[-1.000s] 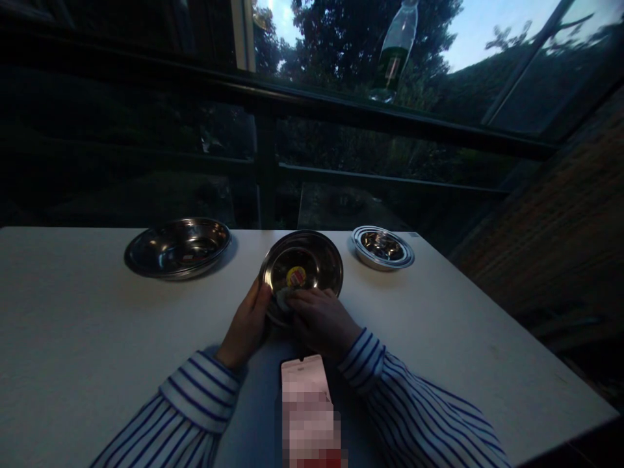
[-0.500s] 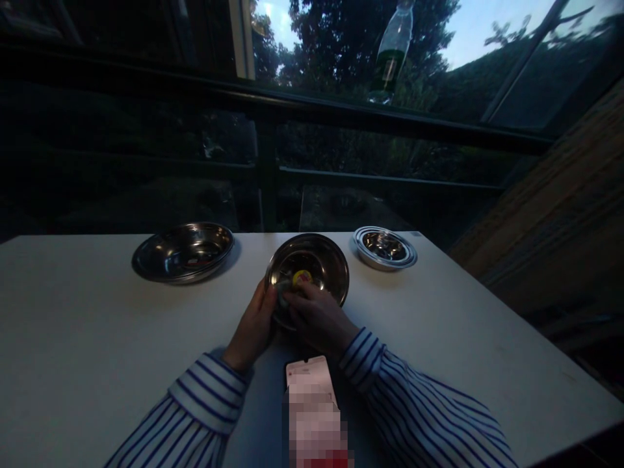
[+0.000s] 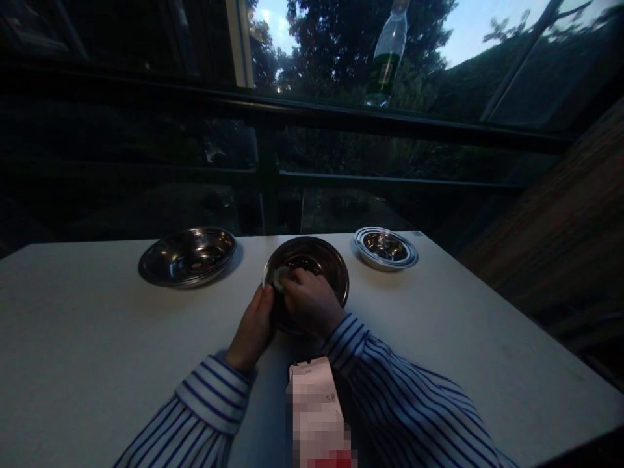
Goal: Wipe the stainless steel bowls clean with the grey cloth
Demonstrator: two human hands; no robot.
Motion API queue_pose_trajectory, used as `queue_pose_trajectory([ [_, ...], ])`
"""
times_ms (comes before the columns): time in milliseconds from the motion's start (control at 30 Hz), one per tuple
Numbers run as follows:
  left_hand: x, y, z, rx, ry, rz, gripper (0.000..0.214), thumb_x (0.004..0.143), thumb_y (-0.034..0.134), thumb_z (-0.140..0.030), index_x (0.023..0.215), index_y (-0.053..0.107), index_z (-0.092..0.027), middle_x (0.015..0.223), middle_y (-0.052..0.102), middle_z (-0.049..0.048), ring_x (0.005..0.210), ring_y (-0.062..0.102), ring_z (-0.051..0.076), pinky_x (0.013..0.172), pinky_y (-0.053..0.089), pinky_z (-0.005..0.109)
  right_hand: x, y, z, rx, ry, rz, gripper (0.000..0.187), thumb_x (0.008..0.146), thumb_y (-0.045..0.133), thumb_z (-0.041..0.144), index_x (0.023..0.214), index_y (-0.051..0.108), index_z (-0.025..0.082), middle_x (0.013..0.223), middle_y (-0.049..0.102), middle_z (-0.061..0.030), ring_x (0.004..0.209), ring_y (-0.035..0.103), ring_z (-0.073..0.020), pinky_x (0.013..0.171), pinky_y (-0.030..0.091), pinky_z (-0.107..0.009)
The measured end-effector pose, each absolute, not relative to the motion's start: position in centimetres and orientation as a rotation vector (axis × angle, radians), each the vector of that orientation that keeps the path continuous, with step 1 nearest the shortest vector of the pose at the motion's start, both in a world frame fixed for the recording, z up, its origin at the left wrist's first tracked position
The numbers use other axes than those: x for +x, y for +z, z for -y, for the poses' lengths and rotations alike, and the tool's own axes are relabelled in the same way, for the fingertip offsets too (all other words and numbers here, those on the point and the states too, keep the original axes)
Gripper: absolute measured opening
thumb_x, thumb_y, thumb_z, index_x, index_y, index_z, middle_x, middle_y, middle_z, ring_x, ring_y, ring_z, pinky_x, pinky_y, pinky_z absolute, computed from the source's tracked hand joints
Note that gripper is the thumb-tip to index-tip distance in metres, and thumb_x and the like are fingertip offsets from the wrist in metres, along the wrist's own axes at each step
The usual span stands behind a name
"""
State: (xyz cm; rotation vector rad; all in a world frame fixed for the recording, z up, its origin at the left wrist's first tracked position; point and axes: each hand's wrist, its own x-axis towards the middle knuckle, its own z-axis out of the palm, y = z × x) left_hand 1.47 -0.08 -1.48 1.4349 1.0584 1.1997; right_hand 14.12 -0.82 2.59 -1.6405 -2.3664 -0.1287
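Note:
A shiny metal bowl (image 3: 324, 257) is tipped towards me in the middle of the white table. My left hand (image 3: 252, 330) grips its left rim, thumb over the edge and fingers behind. Inside the bowl, my right hand (image 3: 312, 300) is closed with its fingertips on a small pale grey-green pad (image 3: 280, 277), pressed to the inner left wall near the rim. The dim light hides the pad's exact kind. My right hand covers much of the bowl's inside.
A wide metal basin (image 3: 170, 263) stands at the far left, and a stack of smaller metal bowls (image 3: 385, 248) at the far right. A phone (image 3: 316, 396), partly blurred out, is below my hands on the table (image 3: 97, 351). Behind the railing, a bottle (image 3: 387, 62) shows against the window.
My right hand has moved up with the pad along the bowl's left inner wall. The yellow sticker seen inside the bowl is now hidden. My left hand keeps its grip.

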Motion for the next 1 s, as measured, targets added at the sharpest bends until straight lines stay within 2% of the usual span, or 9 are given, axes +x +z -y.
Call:
queue_pose_trajectory([
  [100,1.3,-1.3,0.1,1.435,1.200,-1.115,0.053,0.086,0.029,-0.051,0.116,0.051,-0.013,0.124,0.054,0.0116,0.114,0.048,0.022,0.098,0.033,0.036,14.2,2.6,1.1,-1.614,-0.110,2.454,0.029,0.085,0.042,0.025,0.109,0.056,0.020,0.105,0.053,-0.0115,0.096,0.050,-0.0243,0.076,0.040,-0.038],
  [267,1.7,-1.0,0.2,1.424,1.218,-1.071,0.054,0.086,0.029,-0.051,0.119,0.049,-0.013,0.122,0.056,0.0110,0.115,0.048,0.023,0.096,0.036,0.035,15.5,2.2,2.2,-1.539,-0.002,2.607,0.025,0.084,0.045,0.029,0.102,0.060,0.021,0.119,0.047,-0.0128,0.100,0.051,-0.0236,0.077,0.040,-0.037],
  [400,1.7,-1.2,0.1,1.380,1.221,-1.033,0.055,0.085,0.032,-0.052,0.120,0.048,-0.013,0.124,0.055,0.0112,0.114,0.049,0.023,0.094,0.038,0.036,14.8,2.8,1.2,-1.616,-0.064,2.525,0.028,0.086,0.040,0.024,0.108,0.056,0.020,0.105,0.054,-0.0107,0.096,0.052,-0.0230,0.078,0.039,-0.038],
  [600,1.3,-2.0,-0.2,1.305,1.209,-1.021,0.057,0.083,0.035,-0.054,0.121,0.049,-0.013,0.121,0.057,0.0128,0.115,0.048,0.025,0.095,0.037,0.039,13.6,3.4,0.2,-1.638,-0.122,2.469,0.031,0.086,0.038,0.023,0.111,0.055,0.020,0.106,0.053,-0.0107,0.094,0.052,-0.0227,0.076,0.041,-0.036],
  [800,1.5,-1.8,0.0,1.326,1.253,-0.988,0.058,0.084,0.034,-0.053,0.120,0.050,-0.011,0.118,0.059,0.0118,0.112,0.051,0.024,0.096,0.037,0.039,15.8,2.4,1.7,-1.486,0.021,2.686,0.022,0.081,0.045,0.022,0.093,0.063,0.020,0.101,0.054,-0.0084,0.082,0.054,-0.0182,0.068,0.043,-0.031],
  [1000,1.7,-1.4,0.0,1.366,1.235,-0.993,0.059,0.084,0.030,-0.054,0.120,0.049,-0.011,0.121,0.057,0.0110,0.112,0.052,0.022,0.096,0.038,0.036,16.2,2.4,1.9,-1.508,0.097,2.626,0.023,0.082,0.043,0.021,0.093,0.063,0.019,0.099,0.056,-0.0081,0.077,0.056,-0.0163,0.066,0.044,-0.029],
])
